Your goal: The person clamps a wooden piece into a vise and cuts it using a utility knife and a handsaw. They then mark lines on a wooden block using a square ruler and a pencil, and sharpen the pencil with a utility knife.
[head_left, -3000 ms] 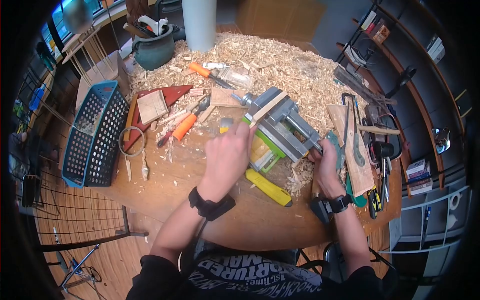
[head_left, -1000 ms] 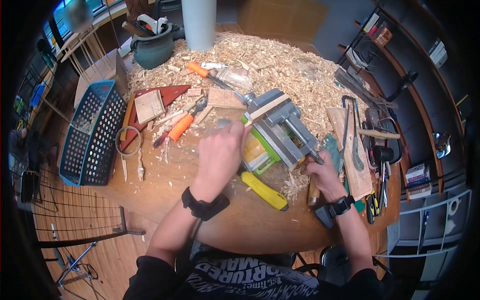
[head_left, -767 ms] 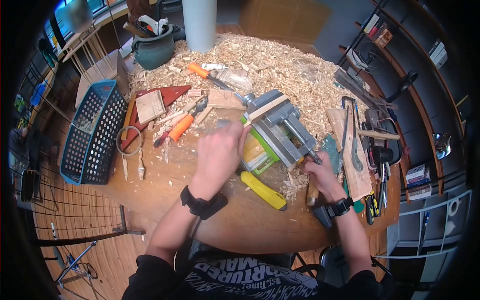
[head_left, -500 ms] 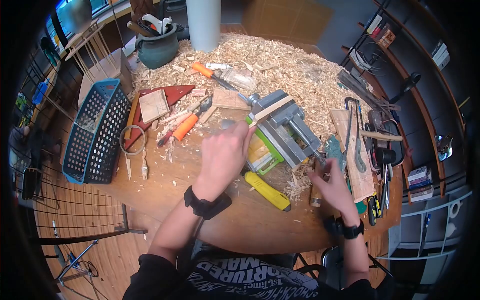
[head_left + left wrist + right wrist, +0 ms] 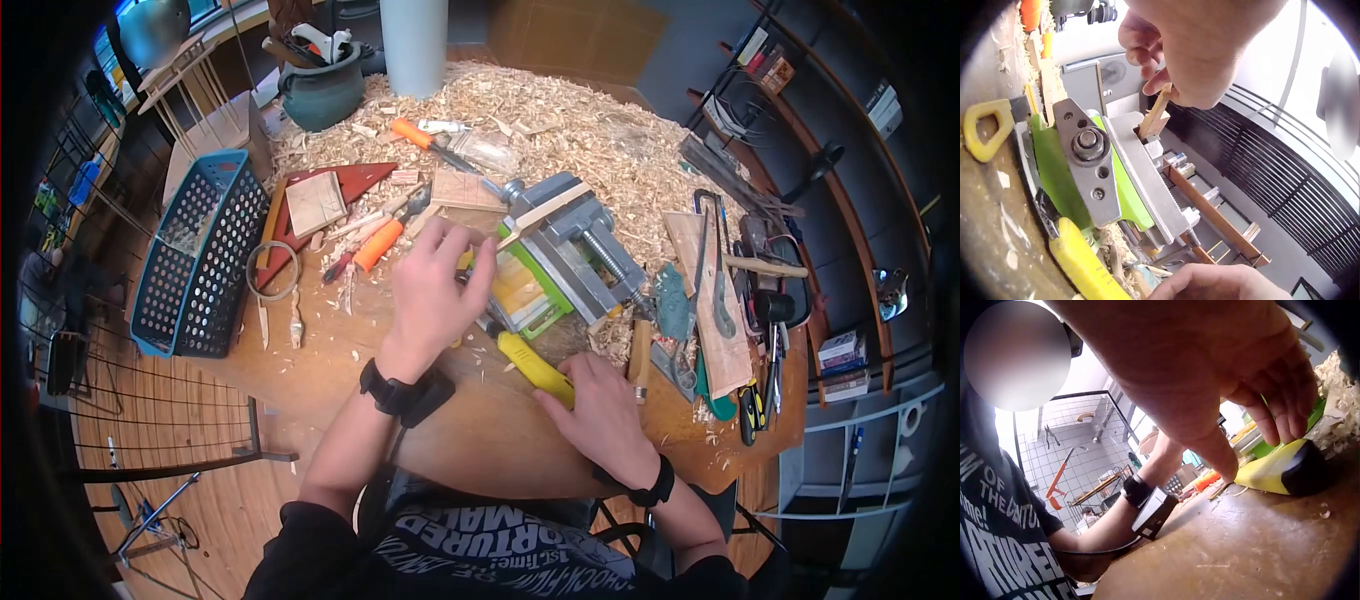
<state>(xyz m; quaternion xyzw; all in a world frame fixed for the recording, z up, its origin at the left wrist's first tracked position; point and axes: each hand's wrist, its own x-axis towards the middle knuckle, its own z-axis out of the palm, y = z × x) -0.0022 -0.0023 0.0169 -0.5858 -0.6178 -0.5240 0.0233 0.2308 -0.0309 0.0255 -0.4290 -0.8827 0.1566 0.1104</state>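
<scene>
In the head view my left hand point(image 5: 435, 285) is beside the near end of a thin wooden strip point(image 5: 545, 215), thumb and fingers parted. In the left wrist view its fingers are bent near the strip's end. The strip is clamped upright in the jaws of a grey metal vise point(image 5: 575, 245) with a green base. My right hand point(image 5: 605, 415) is over the black end of a yellow-handled tool point(image 5: 1269, 469), thumb on the near side and loosely extended fingers on the far side. The tool's other end runs behind the vise, where a yellow loop handle point(image 5: 988, 128) shows.
Wood shavings point(image 5: 560, 120) cover the back of the table. A blue basket point(image 5: 200, 255) stands at the left, near an orange-handled tool point(image 5: 378, 245) and a red triangle point(image 5: 365, 180). Right of the vise lie a wooden handle point(image 5: 640, 350), a board point(image 5: 705, 300) and several tools.
My right hand has left the vise's screw handle and moved left and toward me to the yellow-handled tool. My left hand's fingers have loosened and moved off the strip's end. The strip stays clamped.
</scene>
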